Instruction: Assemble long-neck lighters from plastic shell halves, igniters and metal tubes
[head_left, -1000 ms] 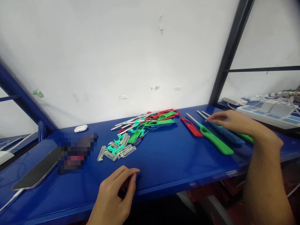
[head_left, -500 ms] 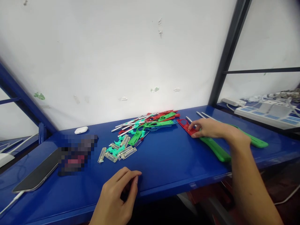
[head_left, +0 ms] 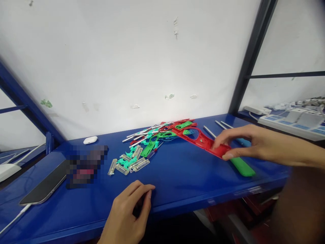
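My right hand (head_left: 243,144) pinches one end of a red plastic lighter shell (head_left: 200,140) and holds it just above the blue shelf (head_left: 177,176). Under that hand lies a green long-nosed lighter (head_left: 240,165), with blue and green ones behind it, mostly hidden. My left hand (head_left: 128,213) rests curled at the shelf's front edge, with nothing visible in it. Farther back sits a pile of red, green and teal lighter parts with metal tubes (head_left: 162,132), and several clear plastic tanks (head_left: 129,162) lie in front of it.
A phone on a white cable (head_left: 43,188) lies at the left, beside a blurred-out patch. A white earbud case (head_left: 90,139) sits near the wall. Power strips (head_left: 291,122) rest on the neighbouring shelf behind a dark upright post (head_left: 247,64).
My right hand moved left from the assembled lighters to the red shell, gripped it and lifted it off the shelf. My left hand has stayed put.
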